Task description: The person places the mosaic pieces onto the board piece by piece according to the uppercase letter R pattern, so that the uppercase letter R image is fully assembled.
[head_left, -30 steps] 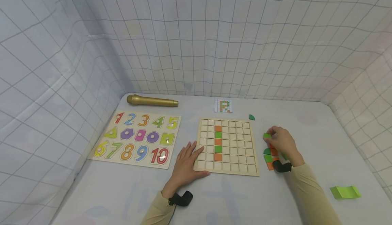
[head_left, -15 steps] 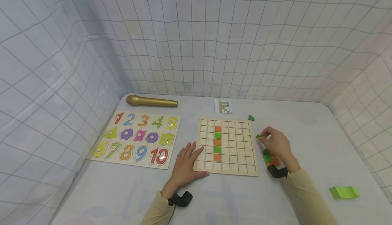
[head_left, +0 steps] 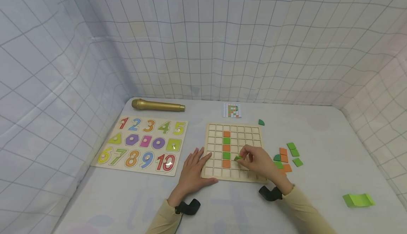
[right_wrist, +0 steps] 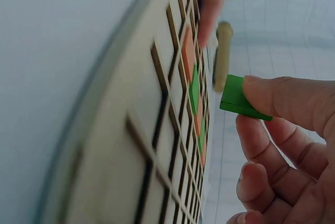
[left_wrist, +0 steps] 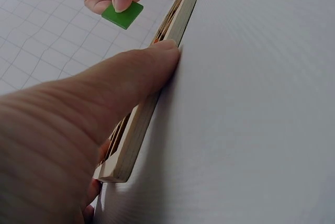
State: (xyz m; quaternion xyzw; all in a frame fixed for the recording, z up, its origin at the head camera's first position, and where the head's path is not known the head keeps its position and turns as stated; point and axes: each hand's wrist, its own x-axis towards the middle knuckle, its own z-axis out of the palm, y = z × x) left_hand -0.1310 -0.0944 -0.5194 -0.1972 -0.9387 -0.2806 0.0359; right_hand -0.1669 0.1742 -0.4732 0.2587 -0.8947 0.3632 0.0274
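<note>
A wooden grid board [head_left: 219, 174] lies on the table, with a column of alternating orange tiles [head_left: 226, 134] and green tiles [head_left: 226, 140] set in its cells. My right hand [head_left: 259, 161] pinches a green square tile [right_wrist: 236, 97] between thumb and fingers, held above the board just right of that column. In the left wrist view the same tile [left_wrist: 123, 14] shows clear of the board's edge. My left hand [head_left: 193, 172] lies with fingers spread over the board's lower left corner, its thumb [left_wrist: 165, 46] along the near edge.
Loose green and orange tiles [head_left: 283, 151] lie right of the board; a dark green quarter-round piece [head_left: 261, 122] sits behind it. A pattern card [head_left: 232, 110], a gold microphone [head_left: 158, 105], a number puzzle [head_left: 140, 145] and a bright green block [head_left: 358, 200] are around.
My right hand has picked up the green tile from the loose pile and carried it left over the board. My left hand has stayed in place.
</note>
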